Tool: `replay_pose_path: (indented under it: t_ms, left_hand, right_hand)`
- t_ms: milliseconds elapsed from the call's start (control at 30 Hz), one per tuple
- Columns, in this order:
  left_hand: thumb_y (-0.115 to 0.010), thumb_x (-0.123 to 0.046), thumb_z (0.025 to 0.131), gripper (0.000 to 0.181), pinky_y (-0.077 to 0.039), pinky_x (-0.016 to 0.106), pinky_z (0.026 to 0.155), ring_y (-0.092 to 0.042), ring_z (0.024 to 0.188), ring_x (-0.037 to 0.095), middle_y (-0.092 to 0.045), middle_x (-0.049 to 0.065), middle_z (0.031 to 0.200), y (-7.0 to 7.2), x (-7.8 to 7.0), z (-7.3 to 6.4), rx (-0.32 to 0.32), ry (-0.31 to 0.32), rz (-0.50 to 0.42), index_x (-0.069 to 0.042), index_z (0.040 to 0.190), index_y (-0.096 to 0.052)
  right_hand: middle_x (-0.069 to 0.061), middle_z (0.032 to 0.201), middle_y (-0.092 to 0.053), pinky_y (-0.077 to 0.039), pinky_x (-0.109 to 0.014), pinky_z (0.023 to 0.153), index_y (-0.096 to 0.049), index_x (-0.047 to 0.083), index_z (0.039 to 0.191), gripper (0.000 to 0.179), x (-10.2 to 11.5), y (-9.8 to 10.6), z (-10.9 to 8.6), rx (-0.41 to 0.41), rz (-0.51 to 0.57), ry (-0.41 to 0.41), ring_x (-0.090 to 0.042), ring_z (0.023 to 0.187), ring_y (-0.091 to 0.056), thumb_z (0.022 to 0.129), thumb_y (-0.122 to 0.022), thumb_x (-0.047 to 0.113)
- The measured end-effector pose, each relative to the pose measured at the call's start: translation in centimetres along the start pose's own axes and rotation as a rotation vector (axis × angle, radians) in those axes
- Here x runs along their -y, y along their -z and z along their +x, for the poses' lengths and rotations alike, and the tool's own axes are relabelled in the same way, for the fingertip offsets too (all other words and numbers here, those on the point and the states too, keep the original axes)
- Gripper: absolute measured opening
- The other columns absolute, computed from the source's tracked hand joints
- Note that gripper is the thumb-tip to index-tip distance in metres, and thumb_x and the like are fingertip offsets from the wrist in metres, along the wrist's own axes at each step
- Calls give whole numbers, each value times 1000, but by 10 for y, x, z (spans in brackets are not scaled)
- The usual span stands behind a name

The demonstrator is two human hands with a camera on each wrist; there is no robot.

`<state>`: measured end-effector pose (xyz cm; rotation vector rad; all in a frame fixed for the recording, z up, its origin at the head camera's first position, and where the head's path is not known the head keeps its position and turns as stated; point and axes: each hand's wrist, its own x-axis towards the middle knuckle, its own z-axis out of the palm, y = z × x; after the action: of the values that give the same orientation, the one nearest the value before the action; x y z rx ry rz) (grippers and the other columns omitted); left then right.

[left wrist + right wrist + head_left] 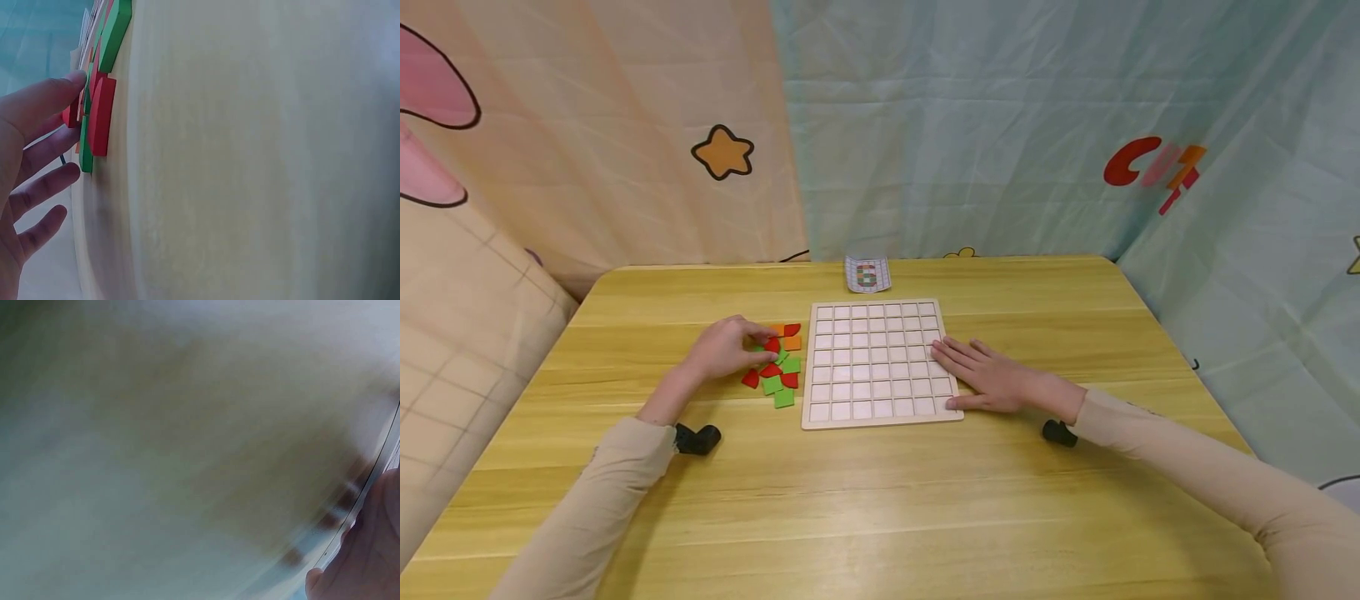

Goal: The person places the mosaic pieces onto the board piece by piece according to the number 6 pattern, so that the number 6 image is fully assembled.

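Note:
In the head view, my left hand [727,346] reaches over a loose pile of small red, green and orange tiles [791,365]. Its thumb and index finger pinch a red tile [772,344] at the pile's left side; the other fingers are spread in the left wrist view, behind a second red tile [101,119] and a green tile [115,37]. Right of the pile lies a square wooden grid board [871,408], its cells bare. My right hand [992,379] rests flat on the board's right edge, fingers stretched out over the outer cells.
A small pattern card [867,275] with a coloured figure on a grid lies behind the board, at the table's back edge. The wooden table [880,508] extends in front and to both sides. Patterned curtains [1000,125] hang behind it.

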<state>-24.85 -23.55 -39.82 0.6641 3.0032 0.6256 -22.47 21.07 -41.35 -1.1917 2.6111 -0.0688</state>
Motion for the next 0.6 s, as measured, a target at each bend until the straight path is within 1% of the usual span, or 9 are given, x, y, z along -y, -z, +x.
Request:
replay_pose_path:
  t_ms: [200,300,433,533,600]
  left_hand:
    - [-78,-34,79,44,-47,39,75,-61,87,23,-74,7,94,-3,-5,3,-48,33,2,-5,111,-72]
    - [-79,-36,78,45,-48,38,74,-61,85,22,-74,6,91,-4,-12,6,-74,46,-6,-6,111,-72]
    - [-79,-36,78,46,-47,34,69,-60,78,20,-74,6,87,-6,-22,10,-103,49,-26,-6,111,-72]
    - [-79,-36,77,46,-45,34,68,-59,77,21,-74,9,90,-10,-30,13,-122,49,-32,-6,112,-72]
    - [-79,-36,78,46,-47,36,71,-61,81,23,-74,10,94,-12,-34,15,-134,55,-34,-7,112,-72]
  right_hand:
    - [-7,163,-1,-9,-56,117,-3,11,155,84,0,1,0,4,7,1,-27,151,-2,96,-40,58]
    - [-7,163,0,-9,-55,118,-2,12,155,84,0,1,0,9,9,0,-26,151,-1,97,-40,58]
    - [-7,163,0,-9,-56,118,-2,12,155,84,0,1,0,11,6,-1,-26,151,-1,97,-40,58]
    - [-6,163,1,-9,-55,118,-2,12,155,84,1,2,0,16,1,-3,-26,151,0,96,-39,59]
    - [-4,163,2,-9,-54,118,-1,13,155,84,1,2,0,23,-3,-9,-24,151,1,96,-38,60]
